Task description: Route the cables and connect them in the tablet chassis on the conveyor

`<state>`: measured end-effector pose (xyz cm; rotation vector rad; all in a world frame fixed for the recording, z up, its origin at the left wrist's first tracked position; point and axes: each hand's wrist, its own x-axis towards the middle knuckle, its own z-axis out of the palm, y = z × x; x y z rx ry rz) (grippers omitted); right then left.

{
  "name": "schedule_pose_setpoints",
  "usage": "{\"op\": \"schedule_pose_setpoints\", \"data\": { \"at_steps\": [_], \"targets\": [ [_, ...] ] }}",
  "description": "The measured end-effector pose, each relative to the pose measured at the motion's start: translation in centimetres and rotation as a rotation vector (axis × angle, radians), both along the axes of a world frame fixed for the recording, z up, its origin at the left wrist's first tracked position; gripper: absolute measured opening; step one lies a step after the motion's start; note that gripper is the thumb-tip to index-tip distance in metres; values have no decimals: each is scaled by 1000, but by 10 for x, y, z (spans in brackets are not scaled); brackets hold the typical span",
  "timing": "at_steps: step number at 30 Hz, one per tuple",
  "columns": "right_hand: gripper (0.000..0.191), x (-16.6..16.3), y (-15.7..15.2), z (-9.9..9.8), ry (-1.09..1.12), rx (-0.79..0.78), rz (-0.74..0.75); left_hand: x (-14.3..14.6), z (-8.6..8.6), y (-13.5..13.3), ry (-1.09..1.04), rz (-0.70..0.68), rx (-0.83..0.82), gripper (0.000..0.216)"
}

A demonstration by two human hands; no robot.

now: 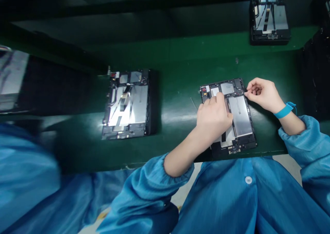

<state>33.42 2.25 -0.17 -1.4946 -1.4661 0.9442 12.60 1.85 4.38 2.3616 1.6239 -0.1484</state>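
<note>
Head view: grips unclear, left hand (213, 115) over tablet (242, 115), right hand (266, 95) at its far right, seemingly fine handwork needing steadiness.

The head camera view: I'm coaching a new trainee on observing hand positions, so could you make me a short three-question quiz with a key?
1. Multiple choice: which hand has the blue wristband at its wrist? A) left B) right C) both
2. True or false: the left hand covers part of the open device.
3. Fill in the blank: the bench top is coloured ____.

Key: 1. B, the right hand; 2. true; 3. green.
</note>
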Motion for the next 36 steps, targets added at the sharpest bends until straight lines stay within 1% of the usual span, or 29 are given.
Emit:
{"op": "schedule_pose_setpoints", "data": {
  "at_steps": [3, 5, 8, 11, 12, 14, 17, 18, 20, 23, 30, 33, 36],
  "targets": [
    [10, 0, 1, -1, 14, 2, 4, -6, -5, -6, -69, -28, 87, 40],
    [10, -1, 1, -1, 23, -3, 8, -12, -4, -12, -118, -55, 135, 45],
    [11, -2, 2, 0, 30, -9, 11, -17, 8, -21, -178, -89, 215, 49],
    [11, -2, 2, 0, 32, 2, 16, -15, 22, -15, -210, -79, 273, 37],
    [11, -1, 2, 0, 34, 5, 18, -12, 24, -8, -217, -83, 261, 31],
    [11, 0, 2, -1, 38, 1, 23, -6, 23, 13, -241, -149, 158, 23],
    [12, 2, 3, -2, 48, -16, 24, 3, 11, 49, -301, -295, -75, 19],
    [12, 2, 3, -3, 50, -18, 25, 4, 6, 58, -321, -317, -124, 18],
    [12, 3, 3, -3, 48, -13, 25, 6, -2, 70, -358, -315, -164, 16],
    [12, 4, 2, -3, 34, -2, 22, 6, -7, 75, -414, -277, -184, 14],
    [15, 8, 2, -1, 43, -21, 23, 7, -7, 73, -435, -224, -195, 13],
    [17, 11, 2, -1, 72, -24, 18, 9, -9, 73, -399, -232, -171, 14],
    [22, 10, 4, -1, 112, -13, -4, 13, -9, 72, -372, -290, -124, 17]
  ]
}}
